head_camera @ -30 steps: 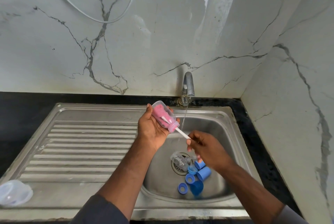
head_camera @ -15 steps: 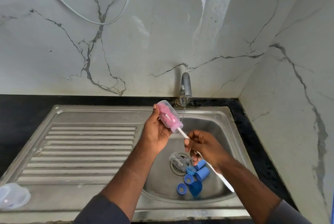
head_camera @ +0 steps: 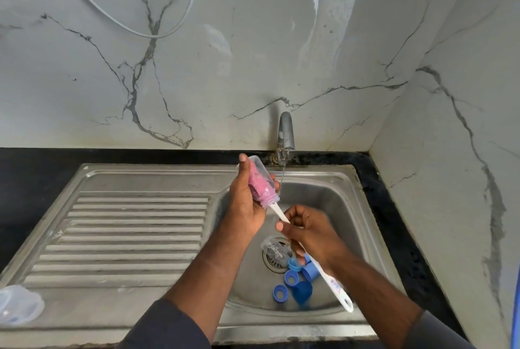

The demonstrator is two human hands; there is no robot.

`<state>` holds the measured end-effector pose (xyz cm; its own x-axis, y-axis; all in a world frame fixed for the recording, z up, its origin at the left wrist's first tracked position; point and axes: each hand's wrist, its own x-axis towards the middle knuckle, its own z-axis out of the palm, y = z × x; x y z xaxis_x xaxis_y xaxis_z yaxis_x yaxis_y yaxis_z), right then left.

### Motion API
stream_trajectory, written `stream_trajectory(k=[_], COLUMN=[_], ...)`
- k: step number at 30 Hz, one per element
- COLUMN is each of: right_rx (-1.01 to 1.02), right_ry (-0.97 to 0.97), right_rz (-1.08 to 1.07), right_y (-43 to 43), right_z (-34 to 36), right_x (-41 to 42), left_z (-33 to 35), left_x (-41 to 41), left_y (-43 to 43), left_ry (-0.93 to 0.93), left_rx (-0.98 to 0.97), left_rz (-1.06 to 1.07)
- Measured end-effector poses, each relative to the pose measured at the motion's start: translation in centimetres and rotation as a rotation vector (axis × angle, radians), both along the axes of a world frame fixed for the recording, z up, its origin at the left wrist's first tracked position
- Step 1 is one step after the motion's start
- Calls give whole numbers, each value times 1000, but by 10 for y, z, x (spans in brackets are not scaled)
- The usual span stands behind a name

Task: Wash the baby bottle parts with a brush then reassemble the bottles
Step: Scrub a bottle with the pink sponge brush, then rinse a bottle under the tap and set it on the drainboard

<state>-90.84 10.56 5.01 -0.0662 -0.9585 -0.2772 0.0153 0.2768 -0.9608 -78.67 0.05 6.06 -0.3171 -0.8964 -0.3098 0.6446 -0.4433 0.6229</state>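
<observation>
My left hand (head_camera: pixel 244 208) grips a clear baby bottle (head_camera: pixel 260 180), tilted with its mouth down to the right, above the sink basin (head_camera: pixel 332 202). A pink brush head fills the bottle's inside. The brush's white handle (head_camera: pixel 332 284) runs out of the mouth and down to the right, and my right hand (head_camera: pixel 309 233) holds it just below the bottle. In the basin bottom lie several blue rings and caps (head_camera: pixel 295 281) and another clear bottle (head_camera: pixel 274 248) over the drain.
A thin stream of water runs from the tap (head_camera: pixel 285 132) at the back of the steel sink. The ribbed draining board (head_camera: pixel 126 236) stretches left, with a clear plastic lid (head_camera: pixel 17 306) at its near left corner. Marble walls close off the back and right.
The bottle has tilted more upright in my left hand. My right hand has slid along the handle, and the handle's long lower end now shows below it.
</observation>
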Motion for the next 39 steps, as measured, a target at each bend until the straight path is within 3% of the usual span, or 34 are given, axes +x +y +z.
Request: stream_trajectory(k=[2,4,9,12,19,26,31,36,39], right_rx=[-86,-110,152,239,279,266,127,172,229], right_ry=[152,159,-316,-366,12,226,554,772,908], right_rz=[-45,-27,86,153,192,117,-174,-495,-574], right_y=[-3,-3,9,14,28,52,55,72,80], right_z=[-3,-3,0,5,3,-16,-43,-57,-64], right_x=[-2,0,-7,-19,-38,-54,-66,-99,-137], left_z=[-1,-1,1,-3,-14,-41,-46,-64,-71], left_x=[-1,-2,-6,-7,8,25,-1,-59,-85], left_y=[-2,-3,-3,-1,-13,-24,14,57,76], left_ry=[60,86,110,69,-125,-214,-216,-187,-205], left_rx=[4,28,152,191,274,394,411,491,519], left_rz=[18,18,-26,27,271,256,-11,-200,-283])
